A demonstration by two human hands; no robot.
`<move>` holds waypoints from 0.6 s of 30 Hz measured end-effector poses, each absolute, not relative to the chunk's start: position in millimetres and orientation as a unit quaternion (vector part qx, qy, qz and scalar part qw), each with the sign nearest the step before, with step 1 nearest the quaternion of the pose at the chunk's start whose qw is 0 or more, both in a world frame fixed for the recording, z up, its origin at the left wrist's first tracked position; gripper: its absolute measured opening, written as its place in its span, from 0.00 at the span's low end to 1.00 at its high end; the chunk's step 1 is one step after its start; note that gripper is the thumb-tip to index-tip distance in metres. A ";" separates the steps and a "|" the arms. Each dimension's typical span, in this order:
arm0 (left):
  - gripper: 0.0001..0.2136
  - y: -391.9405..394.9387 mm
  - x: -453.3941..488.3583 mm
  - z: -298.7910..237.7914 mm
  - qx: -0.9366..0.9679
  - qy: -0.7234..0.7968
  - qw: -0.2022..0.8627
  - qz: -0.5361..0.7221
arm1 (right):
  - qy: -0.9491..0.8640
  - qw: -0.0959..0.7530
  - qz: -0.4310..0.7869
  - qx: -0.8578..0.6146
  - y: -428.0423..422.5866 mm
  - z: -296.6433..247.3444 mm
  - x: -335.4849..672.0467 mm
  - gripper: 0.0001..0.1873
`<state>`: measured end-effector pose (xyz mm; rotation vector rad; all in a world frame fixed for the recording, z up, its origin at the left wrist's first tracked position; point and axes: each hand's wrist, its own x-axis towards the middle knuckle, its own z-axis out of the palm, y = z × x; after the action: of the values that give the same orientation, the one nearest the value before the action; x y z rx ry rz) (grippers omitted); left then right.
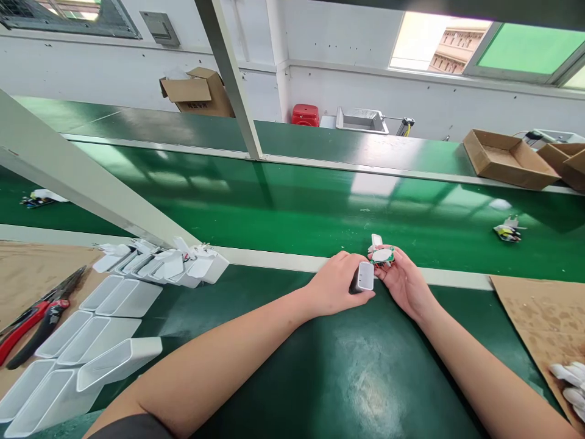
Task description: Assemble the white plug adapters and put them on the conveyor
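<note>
**Left hand point(333, 283) closes on white casing point(364, 276), right hand point(404, 285) pinches round circuit board point(382, 256)**

Both forearms come from the bottom corners of the view and meet in a narrow V in front of the person, with the wrists a little bent. The two hands are close together above the dark green worktop point(361, 378), near its far edge.

The left hand is turned inward, and its fingers lie pressed together around the white casing. The open end of the casing points to the right, just beside the board.

The fingers of the right hand are curved and a little spread, and they pinch the round circuit board at its edge. The board has a white disc on its top and a green rim, and a small white part point(376, 240) stands up behind it.

On the left of the worktop there are rows of empty white casings point(98, 344) lying on their sides, and red-handled pliers point(39, 323) lie on a brown cardboard sheet point(27, 274). More white parts point(159, 262) are piled farther up. On the right lie a second cardboard sheet point(539, 323) and white gloves point(569, 381).
</note>
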<state>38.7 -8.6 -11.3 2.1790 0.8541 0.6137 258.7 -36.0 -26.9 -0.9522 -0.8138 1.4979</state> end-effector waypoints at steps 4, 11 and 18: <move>0.20 -8.5 38.7 -11.4 0.841 0.336 0.355 0.233 | -0.347 0.559 0.630 -0.413 -35.7 -25.0 258.5 0.15; 0.20 -8.7 38.4 -11.6 0.843 0.331 0.355 0.232 | -0.347 0.558 0.628 -0.417 -35.9 -21.6 256.7 0.14; 0.20 -8.9 38.1 -12.8 0.842 0.332 0.358 0.230 | -0.349 0.555 0.629 -0.419 -36.2 -20.9 256.7 0.15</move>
<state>38.1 -8.9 -12.8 2.1720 0.8561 0.5933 256.7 -36.2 -20.9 -0.9891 -0.8239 1.4852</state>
